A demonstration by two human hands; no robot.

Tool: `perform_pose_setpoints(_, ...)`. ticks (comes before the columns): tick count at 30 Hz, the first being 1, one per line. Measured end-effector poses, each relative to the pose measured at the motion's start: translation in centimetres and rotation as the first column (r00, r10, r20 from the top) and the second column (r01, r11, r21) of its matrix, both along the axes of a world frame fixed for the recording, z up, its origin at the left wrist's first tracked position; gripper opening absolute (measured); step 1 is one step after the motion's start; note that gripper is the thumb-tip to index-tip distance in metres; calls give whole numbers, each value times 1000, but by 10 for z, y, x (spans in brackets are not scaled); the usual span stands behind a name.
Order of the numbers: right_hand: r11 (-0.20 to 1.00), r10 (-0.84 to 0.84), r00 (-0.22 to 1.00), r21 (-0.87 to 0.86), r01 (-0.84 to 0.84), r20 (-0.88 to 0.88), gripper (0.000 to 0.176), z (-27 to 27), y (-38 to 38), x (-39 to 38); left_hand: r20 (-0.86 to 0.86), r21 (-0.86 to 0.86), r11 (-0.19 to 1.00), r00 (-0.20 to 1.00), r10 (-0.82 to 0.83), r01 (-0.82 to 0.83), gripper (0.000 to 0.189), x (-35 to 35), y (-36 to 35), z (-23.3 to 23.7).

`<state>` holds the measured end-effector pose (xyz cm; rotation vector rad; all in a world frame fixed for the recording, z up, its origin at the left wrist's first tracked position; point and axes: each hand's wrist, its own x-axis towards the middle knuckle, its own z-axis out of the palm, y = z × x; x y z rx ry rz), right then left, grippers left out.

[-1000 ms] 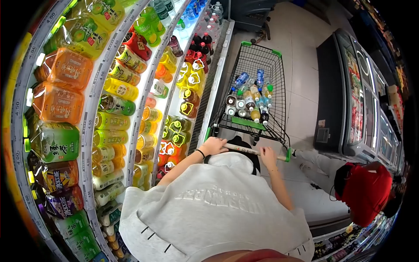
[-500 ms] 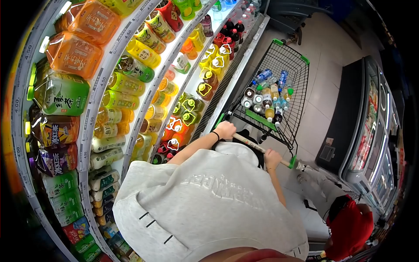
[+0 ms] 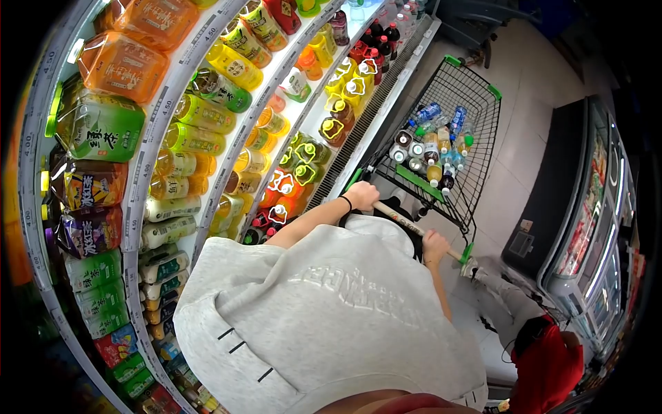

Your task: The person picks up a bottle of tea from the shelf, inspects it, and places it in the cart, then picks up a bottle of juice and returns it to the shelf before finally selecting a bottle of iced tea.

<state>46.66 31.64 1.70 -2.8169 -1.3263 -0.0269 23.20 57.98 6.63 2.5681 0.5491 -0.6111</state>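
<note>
A black wire shopping cart (image 3: 476, 103) with green corner pieces stands in front of me. Both ends of its pale handlebar (image 3: 400, 219) are gripped: my left hand (image 3: 363, 196), with a dark band at the wrist, wraps round the end nearer the shelves, and my right hand (image 3: 435, 246) is closed round the other end. Inside the basket lie several bottled drinks, among them a blue-labelled bottle (image 3: 458, 119) and an amber bottle (image 3: 434, 174). My fingers are partly hidden by the backs of my hands.
Curved drink shelves (image 3: 155, 131) with price strips run along my left, full of bottles and cartons. A dark glass-front freezer (image 3: 552, 207) stands right of the aisle. A person in a red top (image 3: 548, 366) is at the lower right, close to the cart's handle end.
The cart, my hands and the bottles in it have shifted slightly right and up or down little in view. Shelves slide slightly as the view moves. Both hands keep their hold.
</note>
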Motion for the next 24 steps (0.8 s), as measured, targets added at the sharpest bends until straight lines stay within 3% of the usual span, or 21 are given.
perform_pose_setpoints(12,1000,-11,1000,7,11,-27,48,-2,0,0,1,-20,1000,1000,24,-24,21,3,0,-10)
perform_pose_setpoints(14,999,33,999,42,-34,36,49,-7,-3,0,11,-36,999,1000,26,-26,22,3,7,-9)
perform_pose_setpoints(17,997,22,999,69,-24,32,48,-8,-3,-1,-32,-226,974,999,-25,17,27,6,17,-11)
perform_pose_setpoints(20,997,15,999,75,-17,36,48,-10,-2,0,-178,-200,979,984,12,-48,29,11,13,4)
perform_pose_setpoints(24,998,17,1000,60,-18,13,49,-14,-5,1,-131,-179,982,991,36,-59,31,11,12,2)
